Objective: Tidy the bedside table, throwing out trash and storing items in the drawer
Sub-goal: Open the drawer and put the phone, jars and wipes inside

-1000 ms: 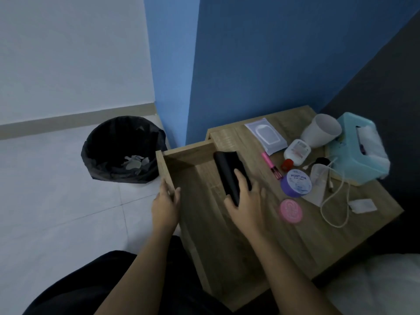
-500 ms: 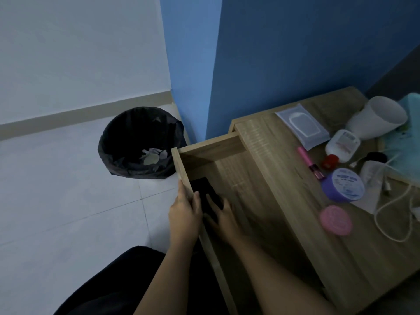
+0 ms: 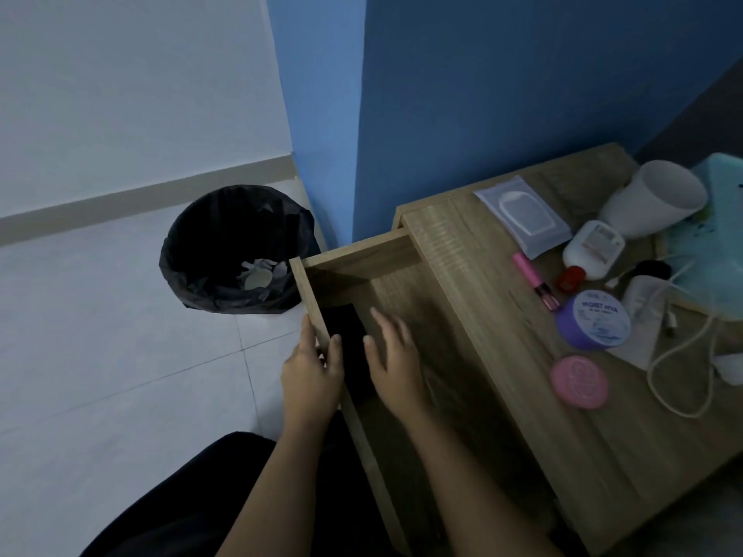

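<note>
One flat black item (image 3: pixel 345 335) is lying inside the drawer (image 3: pixel 354 253), tucked against its front panel. The light in there is poor, so it may be a wallet or a phone; I cannot say which. The right hand (image 3: pixel 392 363) is hovering inside the drawer just beside that item, fingers straight and spread, gripping nothing, and looks free to reach for the next thing. The left hand (image 3: pixel 309 375) is pinching the drawer's front panel, thumb outside and fingers hooked over the top edge, apparently to keep the drawer pulled out and steady while things go in. Behind the drawer, on the bedside table (image 3: pixel 522 396), plenty is waiting: a pink tube (image 3: pixel 534 281), a purple jar (image 3: pixel 593 319), a pink round case (image 3: pixel 579 381), a wipes pack (image 3: pixel 522 217), a white bottle (image 3: pixel 593 249), a tipped white cup (image 3: pixel 651 199) and a white cable (image 3: pixel 683 387). Out in front of the drawer, on the floor, a black-lined bin (image 3: pixel 201 251) is standing with scraps in it, near enough for trash.
</note>
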